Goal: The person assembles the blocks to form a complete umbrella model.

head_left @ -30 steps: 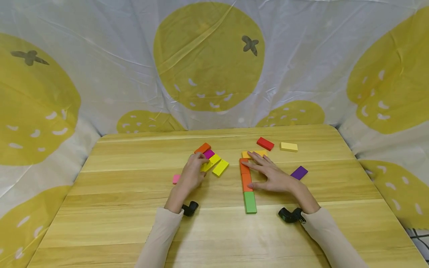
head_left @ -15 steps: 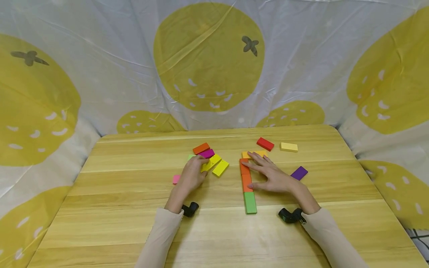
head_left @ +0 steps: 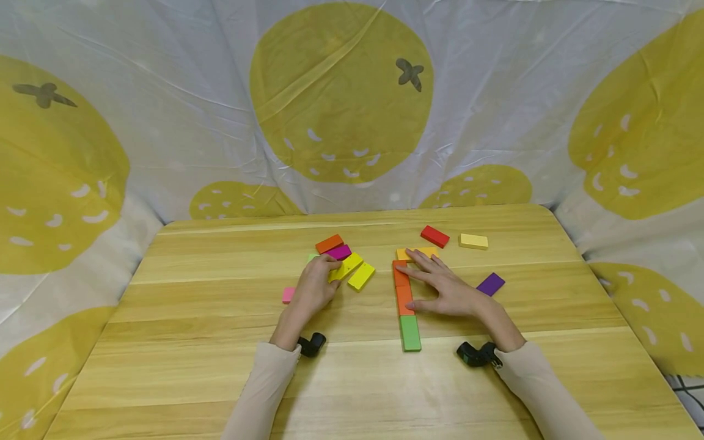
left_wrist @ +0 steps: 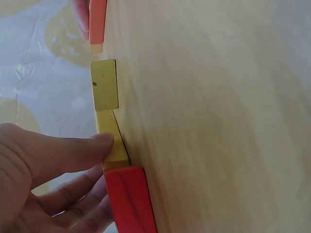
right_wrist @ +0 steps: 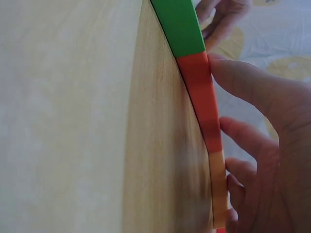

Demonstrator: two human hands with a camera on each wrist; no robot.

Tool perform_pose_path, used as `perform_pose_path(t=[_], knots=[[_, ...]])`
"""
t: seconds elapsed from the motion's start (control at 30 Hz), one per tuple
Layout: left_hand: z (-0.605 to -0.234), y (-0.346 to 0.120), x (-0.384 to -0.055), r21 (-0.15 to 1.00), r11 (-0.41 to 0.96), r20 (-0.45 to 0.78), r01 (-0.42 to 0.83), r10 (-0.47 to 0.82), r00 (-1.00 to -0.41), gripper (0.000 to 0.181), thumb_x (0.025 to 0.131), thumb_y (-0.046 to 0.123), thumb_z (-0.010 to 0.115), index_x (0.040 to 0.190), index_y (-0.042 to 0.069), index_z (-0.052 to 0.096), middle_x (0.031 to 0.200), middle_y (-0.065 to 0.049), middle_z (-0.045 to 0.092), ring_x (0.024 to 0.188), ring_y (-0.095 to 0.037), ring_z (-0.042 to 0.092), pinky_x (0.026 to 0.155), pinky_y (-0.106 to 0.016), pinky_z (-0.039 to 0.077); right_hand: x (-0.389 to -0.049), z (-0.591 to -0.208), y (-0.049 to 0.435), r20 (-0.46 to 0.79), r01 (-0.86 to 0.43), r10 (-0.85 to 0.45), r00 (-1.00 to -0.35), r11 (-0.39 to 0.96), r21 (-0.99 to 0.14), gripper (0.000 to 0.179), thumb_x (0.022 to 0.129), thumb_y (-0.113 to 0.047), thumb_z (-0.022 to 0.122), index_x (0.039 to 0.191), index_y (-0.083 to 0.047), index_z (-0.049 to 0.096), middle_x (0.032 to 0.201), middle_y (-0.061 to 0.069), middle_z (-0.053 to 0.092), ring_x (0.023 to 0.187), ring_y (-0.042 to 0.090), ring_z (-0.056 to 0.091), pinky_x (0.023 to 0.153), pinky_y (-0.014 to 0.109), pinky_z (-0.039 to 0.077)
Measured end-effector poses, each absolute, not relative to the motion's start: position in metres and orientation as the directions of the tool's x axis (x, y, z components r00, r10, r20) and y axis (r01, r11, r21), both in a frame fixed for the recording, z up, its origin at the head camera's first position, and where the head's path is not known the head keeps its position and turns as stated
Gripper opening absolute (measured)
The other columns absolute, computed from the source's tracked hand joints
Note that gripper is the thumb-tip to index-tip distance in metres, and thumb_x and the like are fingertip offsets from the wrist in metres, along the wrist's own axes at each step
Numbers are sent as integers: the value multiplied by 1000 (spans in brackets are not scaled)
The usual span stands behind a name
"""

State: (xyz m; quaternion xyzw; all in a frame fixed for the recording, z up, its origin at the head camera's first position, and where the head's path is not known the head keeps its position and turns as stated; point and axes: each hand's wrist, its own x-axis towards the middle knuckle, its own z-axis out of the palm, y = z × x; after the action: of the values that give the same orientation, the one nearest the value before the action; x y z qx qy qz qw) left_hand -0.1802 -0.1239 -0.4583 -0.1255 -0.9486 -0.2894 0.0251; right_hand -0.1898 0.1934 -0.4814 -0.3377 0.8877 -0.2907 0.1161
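Observation:
My left hand (head_left: 317, 282) is over a loose group of small wooden blocks. Its thumb and fingers pinch a yellow block (left_wrist: 112, 138); a second yellow block (head_left: 361, 277) lies at its right. Beyond the fingers lie a magenta block (head_left: 339, 252), an orange-red block (head_left: 329, 244) and a partly hidden light green block (head_left: 312, 257). A red block (left_wrist: 129, 199) shows close to the fingers in the left wrist view. My right hand (head_left: 444, 287) rests spread, its fingertips touching two orange blocks (head_left: 400, 274) and an amber block (head_left: 404, 254). A green block (head_left: 410, 333) continues this row towards me.
Far right on the wooden table (head_left: 192, 354) lie a red block (head_left: 435, 236) and a pale yellow block (head_left: 473, 241). A purple block (head_left: 491, 283) is behind the right wrist. Left of my left hand, a pink block (head_left: 288, 295) is partly covered.
Over the last second the orange-red and magenta blocks have shifted slightly left, and the light green block has come into sight beside them. My right hand and its row stay put.

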Motion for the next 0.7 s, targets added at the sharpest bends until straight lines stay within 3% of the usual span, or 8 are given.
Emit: perform_pose_path(t=[0.23, 0.7], knots=[[-455, -123, -181, 565, 797, 87, 214, 200, -976, 38, 85, -9, 75, 123, -8, 71, 125, -21, 68, 120, -38, 62, 109, -49, 51, -190, -483, 193, 1, -541, -671, -742, 597, -593, 81, 94, -45, 74, 163, -26, 36, 176, 10, 9, 162, 40, 6, 129, 63, 1], [-444, -98, -198, 614, 734, 139, 290, 261, -955, 37, 88, -11, 70, 125, -5, 72, 128, -20, 69, 124, -38, 62, 112, -52, 47, -189, -483, 194, -7, -534, -666, -746, 604, -592, 81, 94, -47, 73, 163, -28, 35, 176, 9, 8, 162, 39, 6, 129, 64, 2]])
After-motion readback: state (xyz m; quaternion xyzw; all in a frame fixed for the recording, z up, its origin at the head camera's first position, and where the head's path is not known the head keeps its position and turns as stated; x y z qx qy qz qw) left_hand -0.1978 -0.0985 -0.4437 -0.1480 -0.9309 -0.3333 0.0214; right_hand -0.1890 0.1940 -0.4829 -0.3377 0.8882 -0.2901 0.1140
